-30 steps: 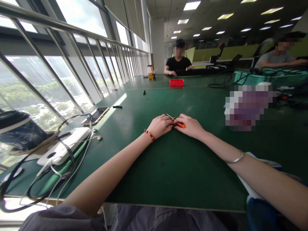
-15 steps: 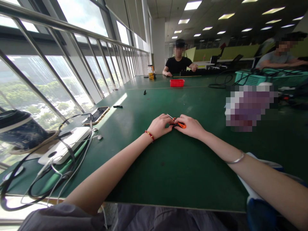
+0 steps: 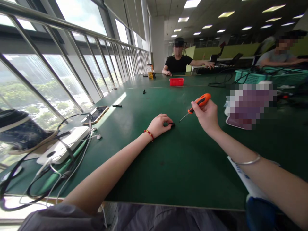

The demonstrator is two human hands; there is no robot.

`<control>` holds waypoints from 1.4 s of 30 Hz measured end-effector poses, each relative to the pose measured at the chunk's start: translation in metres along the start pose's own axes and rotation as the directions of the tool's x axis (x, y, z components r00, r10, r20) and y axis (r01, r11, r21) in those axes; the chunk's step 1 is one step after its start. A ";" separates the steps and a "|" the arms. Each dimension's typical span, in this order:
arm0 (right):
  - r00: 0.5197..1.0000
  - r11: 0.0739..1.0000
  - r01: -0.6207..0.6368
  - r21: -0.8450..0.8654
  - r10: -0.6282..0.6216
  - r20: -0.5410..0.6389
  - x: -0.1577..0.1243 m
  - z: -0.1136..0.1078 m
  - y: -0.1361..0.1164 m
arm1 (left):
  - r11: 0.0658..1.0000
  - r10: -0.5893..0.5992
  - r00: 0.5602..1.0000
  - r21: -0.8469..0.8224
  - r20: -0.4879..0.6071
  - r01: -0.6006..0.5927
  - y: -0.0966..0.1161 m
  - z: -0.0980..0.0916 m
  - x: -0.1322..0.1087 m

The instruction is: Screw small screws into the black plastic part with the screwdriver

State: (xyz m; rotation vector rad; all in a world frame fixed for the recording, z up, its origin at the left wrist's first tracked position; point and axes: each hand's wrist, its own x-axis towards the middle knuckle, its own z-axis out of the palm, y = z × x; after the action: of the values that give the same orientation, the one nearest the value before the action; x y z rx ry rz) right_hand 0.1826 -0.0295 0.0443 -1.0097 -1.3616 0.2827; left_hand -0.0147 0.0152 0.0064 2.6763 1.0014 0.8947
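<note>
My right hand (image 3: pixel 207 116) is closed around the orange-and-black handle of a screwdriver (image 3: pixel 201 100). Its thin metal shaft slants down to the left, with the tip close to the table and a little right of my left hand. My left hand (image 3: pixel 159 125) rests on the green table (image 3: pixel 154 173), thumb and fingers pinching a small black part (image 3: pixel 172 124). Most of that part is covered by the fingers, so its exact kind does not show. Screwdriver tip and black part are apart.
Two small black pieces (image 3: pixel 117 106) (image 3: pixel 144 91) lie farther off on the table. A red tray (image 3: pixel 176 82) stands near a seated person. At left are a phone (image 3: pixel 96 115), a white power strip (image 3: pixel 64 144) and cables; at right, a teal basket (image 3: pixel 250 77).
My right hand has moved right and up, away from my left hand, and now holds the screwdriver upright-slanted. My left hand stays put. The person opposite has stretched an arm sideways.
</note>
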 end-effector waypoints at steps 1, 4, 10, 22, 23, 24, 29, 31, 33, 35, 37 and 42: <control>1.000 0.999 -0.016 0.031 0.016 -0.001 0.000 0.000 -0.001 | 1.000 0.002 1.000 -0.001 -0.001 -0.002 0.000 0.000 0.000; 0.998 0.996 -0.056 0.076 0.053 0.043 -0.001 0.001 0.002 | 1.000 0.004 1.000 0.003 -0.003 -0.004 0.000 0.000 0.000; 0.994 0.998 -0.053 0.024 0.050 0.093 -0.004 0.001 0.000 | 1.000 0.006 1.000 0.019 -0.002 -0.005 0.002 -0.001 0.000; 0.994 0.997 -0.060 0.050 0.056 0.090 -0.004 0.000 -0.001 | 1.000 0.015 1.000 0.023 -0.007 -0.015 0.001 0.000 -0.001; 0.993 0.997 -0.065 0.043 0.060 0.103 -0.004 0.000 -0.001 | 1.000 0.015 1.000 0.024 -0.005 -0.014 0.001 0.000 -0.001; 0.992 0.997 -0.068 0.035 0.064 0.113 -0.004 0.000 0.000 | 1.000 0.014 1.000 0.026 -0.002 -0.014 0.001 -0.001 -0.001; 0.993 0.997 -0.063 0.044 0.058 0.107 -0.004 0.002 0.000 | 0.999 0.009 1.000 0.033 0.003 -0.009 0.002 -0.001 0.000; 0.992 0.997 -0.063 0.047 0.057 0.114 -0.004 0.002 0.000 | 0.999 0.009 1.000 0.033 0.001 -0.009 0.002 -0.001 0.000; 0.991 0.997 -0.064 0.041 0.059 0.120 -0.004 0.001 -0.001 | 0.999 0.011 1.000 0.032 -0.001 -0.011 0.002 -0.001 0.000; 0.990 0.998 -0.061 0.032 0.056 0.130 -0.004 0.001 -0.002 | 0.999 0.012 1.000 0.030 -0.004 -0.012 0.003 -0.001 -0.001; 0.989 0.999 -0.046 0.025 0.042 0.144 -0.004 0.000 -0.002 | 1.000 0.010 1.000 0.028 -0.003 -0.010 0.003 -0.001 -0.001; 0.991 1.000 -0.001 -0.004 0.001 0.136 -0.004 0.001 -0.002 | 1.000 0.002 1.000 0.027 0.003 -0.002 0.003 -0.002 -0.001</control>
State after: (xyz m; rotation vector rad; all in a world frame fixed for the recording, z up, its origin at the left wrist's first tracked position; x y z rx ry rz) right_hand 0.1800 -0.0335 0.0429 -1.0090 -1.4858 0.3552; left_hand -0.0143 0.0125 0.0084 2.7005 1.0169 0.8839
